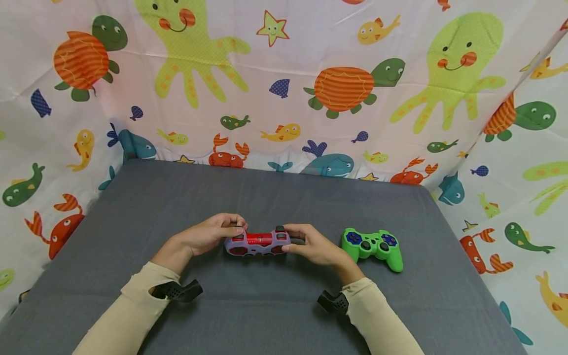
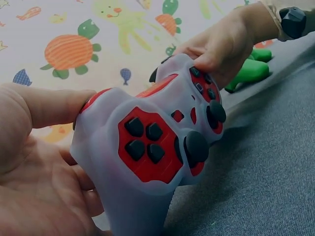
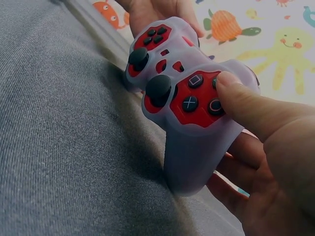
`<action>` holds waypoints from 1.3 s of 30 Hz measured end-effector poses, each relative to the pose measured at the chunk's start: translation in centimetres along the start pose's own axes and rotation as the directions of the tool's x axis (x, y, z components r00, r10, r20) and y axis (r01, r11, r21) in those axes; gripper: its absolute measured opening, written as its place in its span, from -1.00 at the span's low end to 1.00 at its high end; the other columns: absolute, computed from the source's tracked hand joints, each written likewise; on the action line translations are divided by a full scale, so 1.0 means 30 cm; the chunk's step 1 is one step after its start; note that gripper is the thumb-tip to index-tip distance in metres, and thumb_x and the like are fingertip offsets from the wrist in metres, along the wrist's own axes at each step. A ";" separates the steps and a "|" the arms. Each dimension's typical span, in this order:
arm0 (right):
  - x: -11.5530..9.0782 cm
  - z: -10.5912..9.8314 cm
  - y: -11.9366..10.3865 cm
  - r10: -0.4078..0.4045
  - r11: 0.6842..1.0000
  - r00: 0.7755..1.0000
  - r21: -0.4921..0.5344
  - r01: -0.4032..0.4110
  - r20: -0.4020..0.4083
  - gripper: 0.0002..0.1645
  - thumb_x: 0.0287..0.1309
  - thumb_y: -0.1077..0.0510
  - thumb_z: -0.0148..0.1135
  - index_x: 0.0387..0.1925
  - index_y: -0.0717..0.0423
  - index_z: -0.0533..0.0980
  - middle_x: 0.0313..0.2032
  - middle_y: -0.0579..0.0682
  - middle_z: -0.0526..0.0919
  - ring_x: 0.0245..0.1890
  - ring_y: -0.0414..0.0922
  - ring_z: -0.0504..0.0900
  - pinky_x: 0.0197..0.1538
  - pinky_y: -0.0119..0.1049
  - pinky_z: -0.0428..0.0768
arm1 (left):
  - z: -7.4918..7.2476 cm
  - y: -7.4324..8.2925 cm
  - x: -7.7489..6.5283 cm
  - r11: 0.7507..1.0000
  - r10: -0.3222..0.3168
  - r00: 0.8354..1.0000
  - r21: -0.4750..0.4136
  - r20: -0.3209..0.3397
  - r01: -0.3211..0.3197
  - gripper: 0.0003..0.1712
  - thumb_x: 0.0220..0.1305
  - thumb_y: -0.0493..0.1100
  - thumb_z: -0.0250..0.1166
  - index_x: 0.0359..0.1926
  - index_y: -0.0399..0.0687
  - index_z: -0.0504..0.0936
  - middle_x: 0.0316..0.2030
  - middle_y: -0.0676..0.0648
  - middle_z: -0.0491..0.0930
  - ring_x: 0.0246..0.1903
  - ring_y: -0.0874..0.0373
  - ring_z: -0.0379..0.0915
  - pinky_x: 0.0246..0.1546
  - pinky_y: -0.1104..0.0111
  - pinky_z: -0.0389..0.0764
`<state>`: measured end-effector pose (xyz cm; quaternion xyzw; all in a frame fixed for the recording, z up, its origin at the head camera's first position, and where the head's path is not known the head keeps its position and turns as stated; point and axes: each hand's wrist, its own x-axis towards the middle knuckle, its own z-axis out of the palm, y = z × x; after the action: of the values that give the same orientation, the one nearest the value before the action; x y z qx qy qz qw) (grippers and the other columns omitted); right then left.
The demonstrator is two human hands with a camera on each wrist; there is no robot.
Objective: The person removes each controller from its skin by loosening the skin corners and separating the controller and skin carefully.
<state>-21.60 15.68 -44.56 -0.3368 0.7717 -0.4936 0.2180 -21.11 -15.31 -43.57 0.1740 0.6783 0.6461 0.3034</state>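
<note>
A red game controller in a translucent pale-lilac cover (image 1: 259, 239) is tipped on its edge over the grey cloth, its shoulder side facing up in the head view. My left hand (image 1: 213, 234) grips one end, the thumb laid along the shoulder button by the directional pad (image 2: 147, 142). The other end is in my right hand (image 1: 312, 246), whose thumb (image 3: 234, 91) presses over the face buttons while the fingers curl behind the grip. In both wrist views the black thumbsticks (image 3: 158, 88) stick out toward the cloth.
A bright green game controller (image 1: 372, 244) lies face up to the right of my right hand. Grey cloth (image 1: 248, 315) covers the table, and a curtain printed with sea animals (image 1: 284, 59) rises at the back and both sides. Black wrist straps (image 1: 179, 291) sit on both sleeves.
</note>
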 end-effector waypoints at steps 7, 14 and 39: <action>0.002 -0.002 0.001 -0.020 1.000 1.000 0.010 0.020 -0.006 -0.46 0.37 0.18 0.25 0.33 0.21 0.45 0.17 0.18 0.63 0.11 -0.09 0.62 0.19 -0.17 0.60 | 0.002 0.008 0.001 1.000 0.023 1.000 -0.008 -0.006 -0.023 -0.91 0.48 -0.22 0.12 -0.24 0.00 0.42 -0.16 0.05 0.44 0.05 0.10 0.29 0.23 0.08 0.13; 0.004 0.002 0.005 -0.028 1.000 0.999 -0.007 0.028 -0.015 -0.45 0.37 0.16 0.26 0.34 0.17 0.45 0.18 0.15 0.63 0.14 -0.07 0.61 0.24 -0.14 0.57 | 0.009 0.013 0.001 0.999 0.035 0.998 -0.003 -0.043 -0.035 -0.86 0.49 -0.24 0.13 -0.30 0.00 0.44 -0.10 0.00 0.45 0.08 0.07 0.28 0.26 0.11 0.18; 0.006 -0.003 0.027 -0.060 0.998 0.996 0.014 0.061 -0.061 -0.47 0.42 0.18 0.18 0.37 0.17 0.42 0.10 0.19 0.64 -0.06 -0.18 0.62 0.04 -0.40 0.61 | -0.031 0.014 -0.021 0.908 0.287 0.952 0.348 -0.110 -0.234 -0.71 0.22 -0.29 0.44 -0.38 -0.21 0.43 -0.17 -0.10 0.36 -0.13 0.05 0.31 -0.28 0.30 0.44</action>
<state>-22.02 15.84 -45.27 -0.3430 0.7636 -0.5160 0.1820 -21.29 -16.38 -43.06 0.2599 0.7697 0.5694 0.1257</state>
